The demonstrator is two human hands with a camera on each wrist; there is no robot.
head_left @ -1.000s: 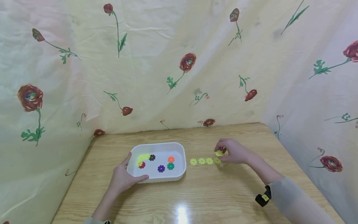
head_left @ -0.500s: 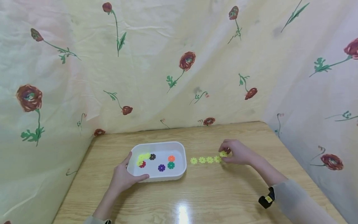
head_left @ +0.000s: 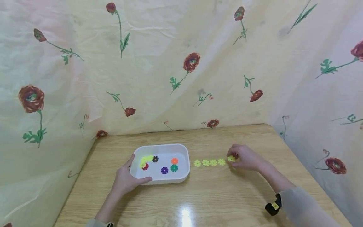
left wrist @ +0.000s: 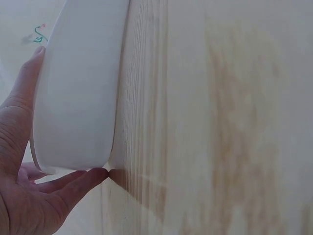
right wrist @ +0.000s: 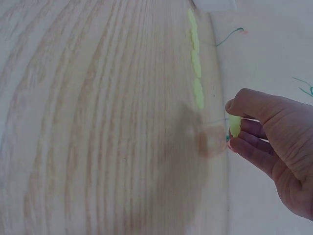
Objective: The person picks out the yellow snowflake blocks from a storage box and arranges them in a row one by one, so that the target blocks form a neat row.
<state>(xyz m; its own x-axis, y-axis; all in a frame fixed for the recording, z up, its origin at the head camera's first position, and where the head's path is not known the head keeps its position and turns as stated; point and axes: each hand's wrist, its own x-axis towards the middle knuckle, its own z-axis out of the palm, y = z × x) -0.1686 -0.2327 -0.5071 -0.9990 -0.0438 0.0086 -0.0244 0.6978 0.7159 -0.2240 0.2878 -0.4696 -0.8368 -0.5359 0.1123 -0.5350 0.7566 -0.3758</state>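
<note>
My right hand (head_left: 246, 158) pinches a yellow flower-shaped plastic disc (head_left: 231, 158) between thumb and fingers, just past the right end of a row. That row is made of several like yellow discs (head_left: 213, 162) lying flat on the table. In the right wrist view the held disc (right wrist: 234, 126) is seen edge-on, above the tabletop. My left hand (head_left: 126, 179) grips the left end of a white plastic tray (head_left: 170, 181), thumb on the front rim and fingers round the left side. The left wrist view shows the fingers against the tray's outer wall (left wrist: 80, 88).
Inside the tray lie a cluster of yellow discs (head_left: 146, 160) and single red, black (head_left: 155, 159), purple (head_left: 164, 170), orange (head_left: 174, 161) and green (head_left: 174, 168) discs. Flower-print cloth (head_left: 158, 69) hangs behind and beside the wooden table (head_left: 158, 208).
My right hand has moved right and slightly nearer with the yellow disc, from over the row's last disc to a little beyond it. The left hand and tray have stayed in place.
</note>
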